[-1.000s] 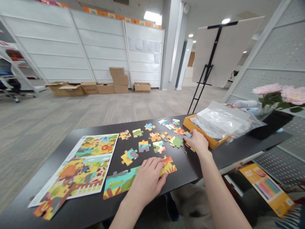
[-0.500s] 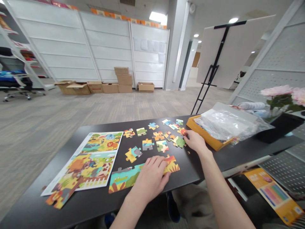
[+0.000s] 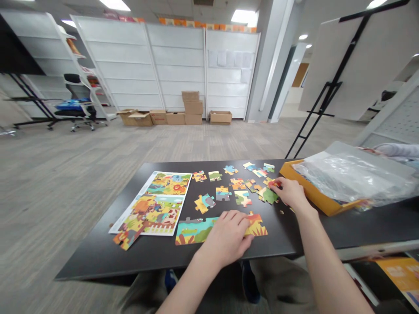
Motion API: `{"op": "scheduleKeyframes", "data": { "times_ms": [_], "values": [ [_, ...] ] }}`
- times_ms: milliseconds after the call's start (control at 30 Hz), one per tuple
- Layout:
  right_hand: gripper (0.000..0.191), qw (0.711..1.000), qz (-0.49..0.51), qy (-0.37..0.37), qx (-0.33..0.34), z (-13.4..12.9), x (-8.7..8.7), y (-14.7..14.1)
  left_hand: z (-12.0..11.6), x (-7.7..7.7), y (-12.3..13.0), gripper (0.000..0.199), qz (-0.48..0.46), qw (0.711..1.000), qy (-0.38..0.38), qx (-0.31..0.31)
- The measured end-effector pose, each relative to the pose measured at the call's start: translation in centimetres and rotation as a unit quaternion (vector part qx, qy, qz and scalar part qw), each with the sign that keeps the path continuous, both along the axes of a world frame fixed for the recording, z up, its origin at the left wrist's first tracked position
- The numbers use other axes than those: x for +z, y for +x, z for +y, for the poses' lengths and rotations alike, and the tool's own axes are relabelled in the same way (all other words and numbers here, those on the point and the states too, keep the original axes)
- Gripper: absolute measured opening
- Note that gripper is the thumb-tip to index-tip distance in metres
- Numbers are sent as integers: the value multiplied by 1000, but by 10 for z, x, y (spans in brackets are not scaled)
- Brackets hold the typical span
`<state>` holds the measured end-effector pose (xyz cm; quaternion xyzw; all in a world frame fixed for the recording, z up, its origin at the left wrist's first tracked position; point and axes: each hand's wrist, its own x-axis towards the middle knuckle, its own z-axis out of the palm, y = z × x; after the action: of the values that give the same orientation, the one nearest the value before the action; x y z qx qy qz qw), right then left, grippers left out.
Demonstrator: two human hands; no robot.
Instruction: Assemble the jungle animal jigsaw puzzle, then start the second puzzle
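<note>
My left hand [image 3: 229, 235] lies flat, palm down, across a strip of joined jigsaw pieces [image 3: 193, 231] near the table's front edge. Its fingers cover the strip's middle; the right end, with orange leaves, shows beyond them. Farther right, my right hand [image 3: 290, 192] has thumb and fingertips closed on a red and yellow puzzle piece [image 3: 274, 184], partly hidden by the fingers. Just below that piece lies a green puzzle piece [image 3: 268, 196]. Several loose pieces are spread beyond the strip, among them a yellow and grey one [image 3: 204, 203] and a white and green one [image 3: 243, 198].
A printed picture sheet [image 3: 178, 209] lies left on the black table [image 3: 101, 253], a few joined pieces [image 3: 126, 237] over its lower corner. At right stands an orange box [image 3: 322, 205] with clear plastic [image 3: 353, 170] on top. Behind it is an easel with a white board [image 3: 324, 65].
My view has turned left, so everything sits farther right in the picture. The left hand stays on the strip, and the right hand remains at the red and yellow piece.
</note>
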<state>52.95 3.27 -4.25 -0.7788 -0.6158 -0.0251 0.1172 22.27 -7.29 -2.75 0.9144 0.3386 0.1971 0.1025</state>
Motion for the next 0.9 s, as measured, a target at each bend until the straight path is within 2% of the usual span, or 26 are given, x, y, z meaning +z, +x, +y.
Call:
{"op": "scheduleKeyframes", "data": {
  "times_ms": [167,333,500,567,667,800,900],
  "values": [
    [38,996,61,62,5,8,-5,7,-1,2,0,20,11,1000,9,0],
    [53,975,153,157,36,6,-2,3,-2,1,0,21,17,1000,17,-6],
    [37,964,182,179,77,-3,6,-9,-3,2,-2,23,22,1000,15,-8],
    [33,961,194,180,85,-6,12,-16,-4,3,-3,24,20,1000,10,-12],
    [38,946,263,158,108,-10,20,-31,-5,4,-6,26,15,1000,-2,-19],
    [55,906,356,110,200,-17,30,-52,-5,6,-9,28,3,1000,-8,-27],
    [53,898,364,60,240,-25,37,-63,-2,7,-12,32,-4,1000,-10,-24]
  ]
}}
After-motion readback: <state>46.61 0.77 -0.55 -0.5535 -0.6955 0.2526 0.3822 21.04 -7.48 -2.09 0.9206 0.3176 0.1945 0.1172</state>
